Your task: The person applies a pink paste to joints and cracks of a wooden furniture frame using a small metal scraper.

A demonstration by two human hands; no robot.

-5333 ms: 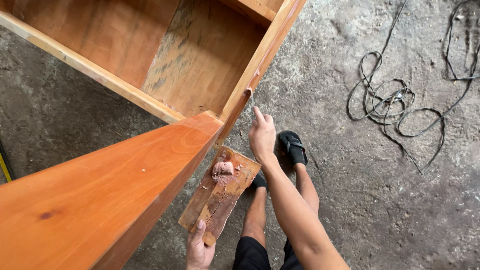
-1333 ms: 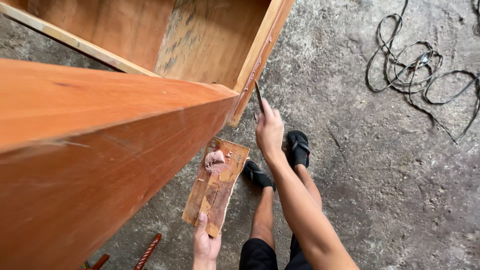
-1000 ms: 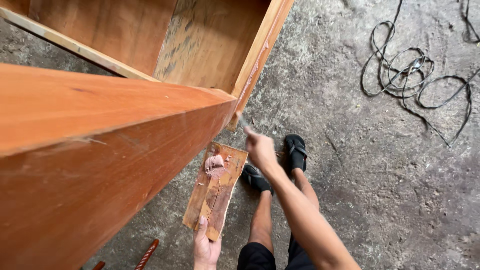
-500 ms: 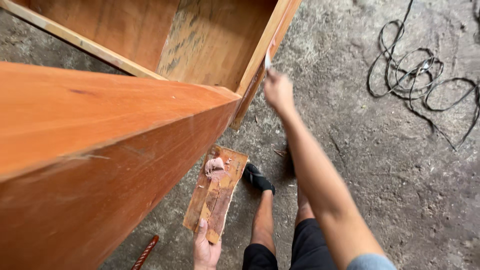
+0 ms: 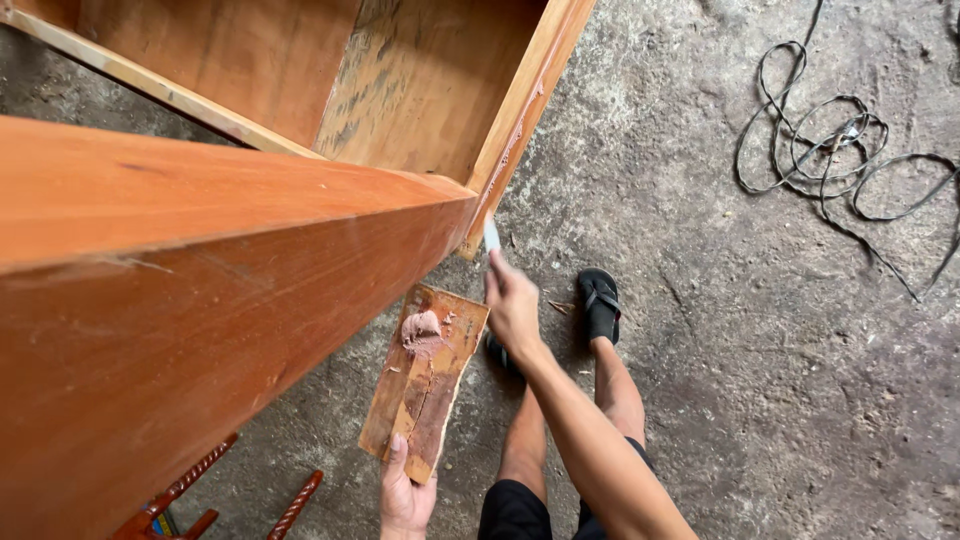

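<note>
- Right hand (image 5: pixel 512 305) is curled around the handle of a small putty knife (image 5: pixel 491 236), the pale blade pointing up and away, its tip right by the lower end of the cabinet's front edge (image 5: pixel 520 130).
- Left hand (image 5: pixel 405 495) is down at the near edge of the view, thumb on top, pinching the near end of a scrap wooden board (image 5: pixel 425 380) and holding it out flat above the floor.
- On the far end of that board sits a blob of pinkish-brown wood filler (image 5: pixel 421 328), with smears of it running down the middle.
- The big reddish-brown wooden cabinet (image 5: pixel 200 260) fills the whole left side; you can see into its open inside at the top, where the back panel looks rough and grey-streaked.
- There's a pale streak of filler along that front edge, above the blade.
- Concrete floor (image 5: pixel 760 350) is rough and stained. A tangle of black cable (image 5: pixel 840 150) lies at far right, well apart from the hands.
- A black sandal (image 5: pixel 600 300) on one foot shows just right of the knife hand.
- Some turned red wooden legs (image 5: pixel 200 490) poke in at the near left corner.
</note>
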